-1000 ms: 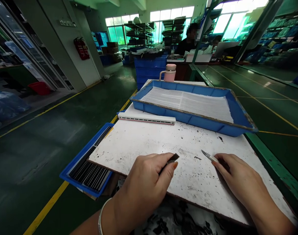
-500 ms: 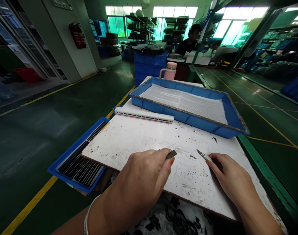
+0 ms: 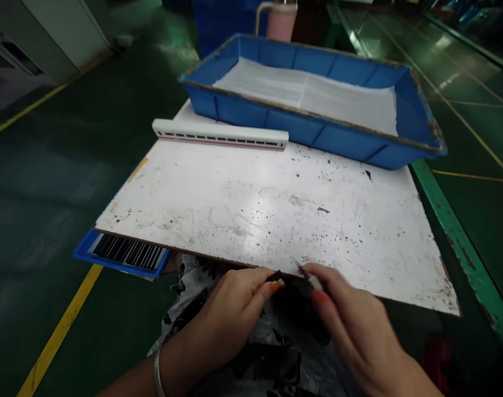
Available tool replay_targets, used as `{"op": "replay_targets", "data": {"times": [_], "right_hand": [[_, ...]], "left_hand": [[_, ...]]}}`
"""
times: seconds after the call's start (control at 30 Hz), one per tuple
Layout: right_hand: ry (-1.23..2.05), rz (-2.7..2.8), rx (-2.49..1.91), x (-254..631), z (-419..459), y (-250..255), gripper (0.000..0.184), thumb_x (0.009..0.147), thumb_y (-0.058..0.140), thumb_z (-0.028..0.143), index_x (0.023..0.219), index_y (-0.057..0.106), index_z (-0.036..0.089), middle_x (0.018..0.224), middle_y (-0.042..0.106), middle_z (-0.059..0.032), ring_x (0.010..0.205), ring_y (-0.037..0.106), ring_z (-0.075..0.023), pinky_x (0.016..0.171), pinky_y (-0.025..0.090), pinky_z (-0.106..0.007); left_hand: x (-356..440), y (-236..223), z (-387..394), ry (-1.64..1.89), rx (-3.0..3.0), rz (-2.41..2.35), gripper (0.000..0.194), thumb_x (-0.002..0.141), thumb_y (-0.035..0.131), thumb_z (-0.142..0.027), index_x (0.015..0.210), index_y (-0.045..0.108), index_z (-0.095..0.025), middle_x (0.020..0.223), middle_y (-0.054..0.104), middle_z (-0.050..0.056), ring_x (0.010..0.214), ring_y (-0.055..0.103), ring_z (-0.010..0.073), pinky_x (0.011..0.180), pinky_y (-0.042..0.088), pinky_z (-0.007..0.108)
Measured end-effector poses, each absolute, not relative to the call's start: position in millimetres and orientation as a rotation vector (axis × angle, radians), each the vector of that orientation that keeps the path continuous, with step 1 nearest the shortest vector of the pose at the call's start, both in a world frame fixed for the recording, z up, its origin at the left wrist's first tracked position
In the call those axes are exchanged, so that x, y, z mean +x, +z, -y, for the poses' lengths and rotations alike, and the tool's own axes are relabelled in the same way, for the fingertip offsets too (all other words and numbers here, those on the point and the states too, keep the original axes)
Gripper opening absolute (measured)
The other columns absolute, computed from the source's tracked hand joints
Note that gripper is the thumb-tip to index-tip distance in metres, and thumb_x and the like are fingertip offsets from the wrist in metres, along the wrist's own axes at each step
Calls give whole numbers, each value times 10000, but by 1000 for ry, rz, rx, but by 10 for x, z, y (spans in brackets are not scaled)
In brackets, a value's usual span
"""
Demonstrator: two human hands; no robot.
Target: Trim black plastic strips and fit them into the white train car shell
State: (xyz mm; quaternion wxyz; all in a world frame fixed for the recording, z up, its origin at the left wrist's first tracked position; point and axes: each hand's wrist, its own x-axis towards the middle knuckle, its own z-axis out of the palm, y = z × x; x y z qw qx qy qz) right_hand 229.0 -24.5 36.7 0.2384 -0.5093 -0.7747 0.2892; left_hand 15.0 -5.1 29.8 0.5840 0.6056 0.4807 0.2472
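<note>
My left hand (image 3: 234, 309) is closed in a pinch on a small dark strip (image 3: 275, 276), held just off the near edge of the white board (image 3: 259, 215). My right hand (image 3: 350, 325) is closed round a thin metal blade tool (image 3: 311, 278), whose tip points at the strip. Both hands hover over my lap, close together and almost touching. The right hand is a little blurred.
A blue tray (image 3: 309, 118) of white sheets stands at the board's far side, with a long white slotted bar (image 3: 220, 135) in front of it. A lower blue tray (image 3: 119, 253) of dark strips pokes out at the left. A pink flask (image 3: 276, 19) stands behind.
Both hands have drawn back off the board toward my lap and come together. My view has tilted down, so the room beyond has dropped out of sight.
</note>
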Motion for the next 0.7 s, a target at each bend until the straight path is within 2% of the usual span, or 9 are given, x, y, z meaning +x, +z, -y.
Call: {"op": "replay_targets", "data": {"times": [0.13, 0.27, 0.43, 0.7], "right_hand": [[1002, 2091, -1380, 2193, 368, 138, 208, 1017, 403, 248, 1194, 510, 270, 877, 645, 1, 766, 664, -158, 663, 521, -259], [1062, 2078, -1417, 2204, 396, 83, 191, 1008, 417, 225, 1164, 524, 254, 886, 642, -3, 767, 656, -153, 667, 512, -257], [1041, 2038, -1405, 2170, 412, 65, 201, 993, 481, 199, 1173, 563, 238, 914, 683, 3, 783, 669, -119, 677, 509, -204], [1008, 2083, -1410, 2202, 386, 53, 251, 983, 499, 167, 1207, 597, 224, 983, 720, 8, 850, 679, -94, 768, 512, -162]], "left_hand": [[163, 179, 43, 541, 1272, -1089, 353, 997, 443, -355, 801, 666, -165, 765, 656, 25, 721, 564, 169, 654, 394, 270], [145, 122, 49, 510, 1215, -1057, 353, 997, 452, -364, 831, 683, -157, 786, 661, 20, 741, 563, 162, 676, 394, 271], [123, -14, 98, 482, 1121, -1076, 358, 1006, 438, -354, 809, 672, -167, 724, 626, -18, 689, 545, 133, 655, 395, 246], [49, -40, 70, 479, 1249, -994, 313, 1030, 404, -331, 960, 684, -208, 940, 722, -6, 895, 653, 154, 821, 442, 260]]}}
